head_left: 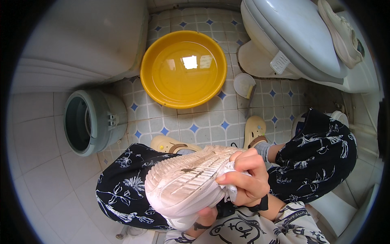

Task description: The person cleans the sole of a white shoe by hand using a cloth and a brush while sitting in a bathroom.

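A white sneaker (182, 186) is held sole up above my lap. Its ridged sole has brownish grime and a dark mark near the middle. My left hand (207, 215) grips the shoe from below, its fingers partly hidden behind the upper. In my right hand (251, 180) is a crumpled white tissue or thin cloth (230, 189), pressed against the side edge of the sole. That hand's thumb rests close to the tread.
A yellow plastic basin (182, 100) of water stands on the tiled floor. Right of it are a white dish (242, 84) and a brush (251, 94). Another white shoe (339, 33) lies on the toilet (292, 36). A grey round drum-like container (108, 122) stands left.
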### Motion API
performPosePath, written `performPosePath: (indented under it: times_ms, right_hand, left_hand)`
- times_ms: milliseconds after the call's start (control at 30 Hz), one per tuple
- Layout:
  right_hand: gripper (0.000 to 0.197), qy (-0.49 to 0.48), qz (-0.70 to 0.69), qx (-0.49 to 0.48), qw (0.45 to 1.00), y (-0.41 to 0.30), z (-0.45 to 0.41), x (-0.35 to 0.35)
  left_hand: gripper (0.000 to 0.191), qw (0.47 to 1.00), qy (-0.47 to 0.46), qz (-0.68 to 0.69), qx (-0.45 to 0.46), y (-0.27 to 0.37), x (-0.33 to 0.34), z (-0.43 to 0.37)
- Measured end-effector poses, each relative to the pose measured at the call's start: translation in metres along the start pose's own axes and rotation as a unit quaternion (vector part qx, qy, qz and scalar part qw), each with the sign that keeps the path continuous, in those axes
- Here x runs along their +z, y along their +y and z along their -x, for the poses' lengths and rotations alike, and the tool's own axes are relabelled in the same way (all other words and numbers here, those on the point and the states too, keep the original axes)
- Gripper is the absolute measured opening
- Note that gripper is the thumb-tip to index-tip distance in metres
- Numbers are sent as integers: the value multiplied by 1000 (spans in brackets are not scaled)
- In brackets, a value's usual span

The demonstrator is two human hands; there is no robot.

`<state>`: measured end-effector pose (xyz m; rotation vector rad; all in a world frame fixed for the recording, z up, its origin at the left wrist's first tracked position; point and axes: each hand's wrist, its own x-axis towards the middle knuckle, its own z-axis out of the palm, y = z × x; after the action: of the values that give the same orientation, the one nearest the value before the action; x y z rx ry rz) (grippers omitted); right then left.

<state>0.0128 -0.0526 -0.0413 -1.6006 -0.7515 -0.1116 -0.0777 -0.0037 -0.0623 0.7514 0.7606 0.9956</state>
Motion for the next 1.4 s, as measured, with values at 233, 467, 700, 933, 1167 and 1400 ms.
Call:
performPosePath:
  times_ms: [233,467,700,933,1167,1400]
  right_hand:
    - [36,32,-77,10,996,-3,1,-6]
    - [39,-2,-33,-37,999,-8,-3,0]
    - [38,-28,17,-54,998,-2,0,-5]
    - [34,17,13,-32,999,-2,1,2]
    - [32,34,2,-40,999,-1,2,2]
    - [30,11,-19,-44,999,-3,1,-2]
  left_hand:
    - [76,1000,-5,-6,-7,-2,1,3]
    - [76,1000,-7,-17,-4,5,-1,2]
    - [76,1000,-13,-23,-5,5,-2,3]
    - [77,999,-21,-31,-6,6,-1,3]
    - [77,999,-27,-31,-9,6,-1,3]
    - [78,999,-30,-37,-3,9,-1,2]
